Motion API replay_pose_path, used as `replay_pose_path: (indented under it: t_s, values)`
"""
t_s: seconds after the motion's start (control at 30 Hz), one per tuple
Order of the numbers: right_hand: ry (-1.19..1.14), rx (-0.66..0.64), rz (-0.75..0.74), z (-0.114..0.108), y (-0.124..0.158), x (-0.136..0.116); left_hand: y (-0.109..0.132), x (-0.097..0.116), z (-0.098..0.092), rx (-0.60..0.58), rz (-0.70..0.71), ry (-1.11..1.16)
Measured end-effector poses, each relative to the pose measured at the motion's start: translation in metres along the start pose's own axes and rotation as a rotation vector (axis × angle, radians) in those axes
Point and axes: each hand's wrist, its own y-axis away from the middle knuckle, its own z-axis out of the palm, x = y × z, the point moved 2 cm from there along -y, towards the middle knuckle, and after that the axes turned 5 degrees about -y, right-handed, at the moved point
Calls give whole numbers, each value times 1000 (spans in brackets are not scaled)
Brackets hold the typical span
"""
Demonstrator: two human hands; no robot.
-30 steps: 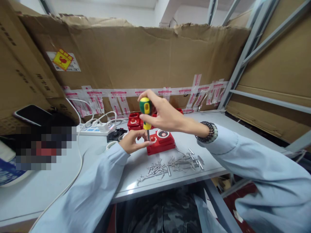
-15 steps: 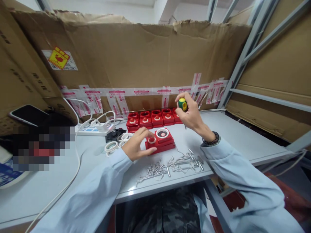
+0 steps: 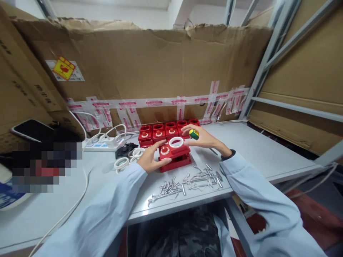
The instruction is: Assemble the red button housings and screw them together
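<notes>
The red device (image 3: 175, 164) on the table has its top part lifted above its base, with a dark gap between. On that top part are a white ring (image 3: 176, 142) and a small red knob. My left hand (image 3: 152, 159) grips the left side of the top part between thumb and fingers. My right hand (image 3: 203, 137) is at the right side of it and holds a screwdriver with a green and yellow handle (image 3: 194, 134), its shaft pointing down to the right.
Several red devices (image 3: 171, 131) stand in a row behind. White rings (image 3: 122, 163) and a power strip (image 3: 105, 143) lie to the left. Loose screws (image 3: 170, 187) and metal rods with cords (image 3: 205, 178) lie near the front edge. Cardboard (image 3: 150, 64) walls the back.
My right hand has moved down and left to the red device, and the screwdriver has tilted. The device's top part has risen from its base.
</notes>
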Motion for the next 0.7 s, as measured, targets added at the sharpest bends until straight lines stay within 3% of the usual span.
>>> replay_pose_path:
  t_s: [0.13, 0.27, 0.43, 0.7]
  values:
    - [-87, 161, -33, 1, 0, 0, -3, -5, -21, 202, -59, 51]
    - [36, -1, -59, 16, 4, -10, -6, -22, -39, 426, -172, 69]
    - [111, -181, -12, 31, 4, -15, -8, -38, -53, 570, -205, 131]
    - [-9, -203, 18, 27, 1, -10, -8, -47, -80, 787, -194, 241]
